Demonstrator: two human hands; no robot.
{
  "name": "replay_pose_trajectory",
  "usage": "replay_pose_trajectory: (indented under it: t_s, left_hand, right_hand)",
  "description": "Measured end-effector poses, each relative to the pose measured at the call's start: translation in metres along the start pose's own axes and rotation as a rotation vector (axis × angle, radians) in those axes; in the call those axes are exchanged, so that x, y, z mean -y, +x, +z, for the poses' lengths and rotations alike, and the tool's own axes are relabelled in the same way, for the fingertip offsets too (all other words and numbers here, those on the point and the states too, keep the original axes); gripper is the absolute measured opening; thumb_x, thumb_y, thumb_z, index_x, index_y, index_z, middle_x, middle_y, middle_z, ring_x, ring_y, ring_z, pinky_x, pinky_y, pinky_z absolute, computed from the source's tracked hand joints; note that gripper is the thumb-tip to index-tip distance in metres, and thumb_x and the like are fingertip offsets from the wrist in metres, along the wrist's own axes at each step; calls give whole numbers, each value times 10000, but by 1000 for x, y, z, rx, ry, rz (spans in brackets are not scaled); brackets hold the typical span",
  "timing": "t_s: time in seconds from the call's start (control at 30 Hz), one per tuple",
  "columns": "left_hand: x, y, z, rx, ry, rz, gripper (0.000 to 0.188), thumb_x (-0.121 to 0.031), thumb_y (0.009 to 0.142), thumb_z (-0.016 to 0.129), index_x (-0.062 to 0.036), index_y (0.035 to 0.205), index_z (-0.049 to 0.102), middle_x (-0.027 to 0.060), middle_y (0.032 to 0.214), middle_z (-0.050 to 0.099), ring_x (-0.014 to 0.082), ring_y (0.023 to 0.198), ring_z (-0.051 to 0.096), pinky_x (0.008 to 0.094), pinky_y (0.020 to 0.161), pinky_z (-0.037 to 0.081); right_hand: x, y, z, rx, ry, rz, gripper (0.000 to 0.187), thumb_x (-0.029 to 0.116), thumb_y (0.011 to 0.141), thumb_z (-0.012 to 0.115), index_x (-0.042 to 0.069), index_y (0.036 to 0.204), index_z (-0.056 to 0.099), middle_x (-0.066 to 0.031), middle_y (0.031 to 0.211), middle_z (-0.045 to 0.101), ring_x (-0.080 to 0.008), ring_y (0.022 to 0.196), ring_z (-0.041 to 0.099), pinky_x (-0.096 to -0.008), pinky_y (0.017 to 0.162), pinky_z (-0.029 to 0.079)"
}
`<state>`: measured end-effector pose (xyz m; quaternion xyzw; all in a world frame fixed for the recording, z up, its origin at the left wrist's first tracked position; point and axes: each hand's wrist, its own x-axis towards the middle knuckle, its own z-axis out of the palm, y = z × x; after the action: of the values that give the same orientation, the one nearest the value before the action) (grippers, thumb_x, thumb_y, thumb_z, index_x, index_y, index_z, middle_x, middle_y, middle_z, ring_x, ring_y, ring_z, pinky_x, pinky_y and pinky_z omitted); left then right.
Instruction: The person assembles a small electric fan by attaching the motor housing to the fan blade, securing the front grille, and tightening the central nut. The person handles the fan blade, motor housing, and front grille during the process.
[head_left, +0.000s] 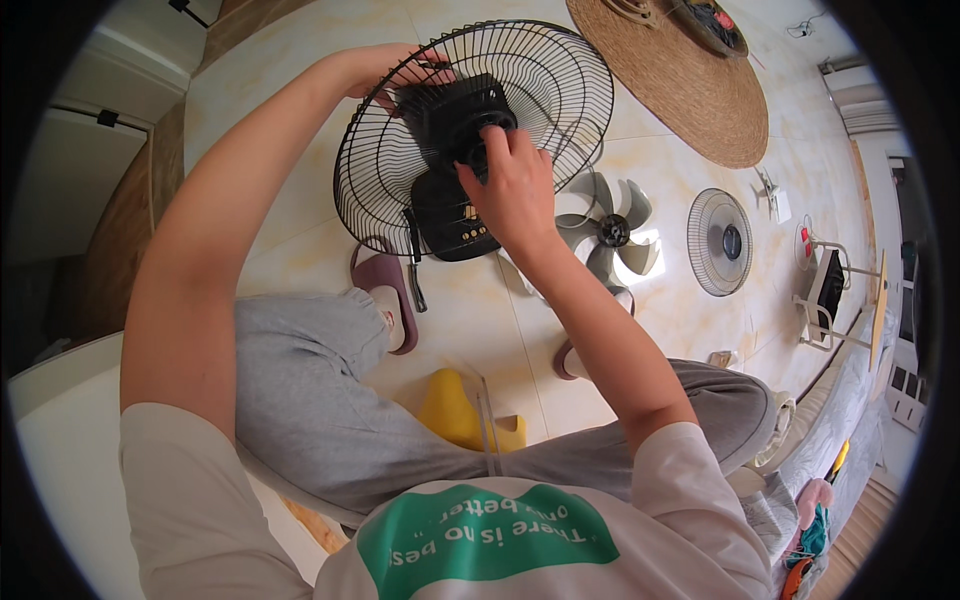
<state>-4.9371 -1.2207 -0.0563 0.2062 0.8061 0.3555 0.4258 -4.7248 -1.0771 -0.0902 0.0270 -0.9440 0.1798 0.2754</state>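
A: How far along does this look?

B: Partway, I'd judge. The rear grille (470,130) sits on the motor (455,170), but the blade (605,230) lies loose on the floor (300,200) to the right, and the front grille (719,241) lies further right, both unmounted.

A: And the hands?

B: Apart. The left hand (385,72) clamps the grille's far-left rim. The right hand (512,190) closes its fingers on the hub (487,135) at the motor's centre; whether it turns anything, I cannot tell.

A: Where is the fan itself?

B: Held up between both hands, above the slippers (388,295), far of the knees.
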Motion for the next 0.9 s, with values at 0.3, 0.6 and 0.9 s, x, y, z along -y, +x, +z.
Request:
replay_pose_trajectory:
  t_s: [0.3,0.6,0.9]
  left_hand:
    - [4,3,6,-28,-11,60,362,-544,860,642,-217,1000,576,-68,884,604,95,684,554,305,512,465]
    - [-3,-1,5,35,-18,49,405,-489,878,651,-170,1114,569,-34,915,600,110,764,556,313,557,483]
    - [-3,4,3,44,4,-34,596,-494,869,675,-156,1334,518,5,1216,603,170,1099,569,425,745,552]
  right_hand:
    - [-10,5,8,16,334,186,360,260,722,768,30,872,535,-129,657,603,-319,579,597,-403,576,475]
    - [-9,6,11,164,1068,1149,355,346,797,705,33,890,566,-124,748,681,-192,601,638,-313,538,459]
    - [-15,4,14,297,1935,1732,372,401,856,635,70,931,483,-172,895,700,-135,690,583,-294,609,421]
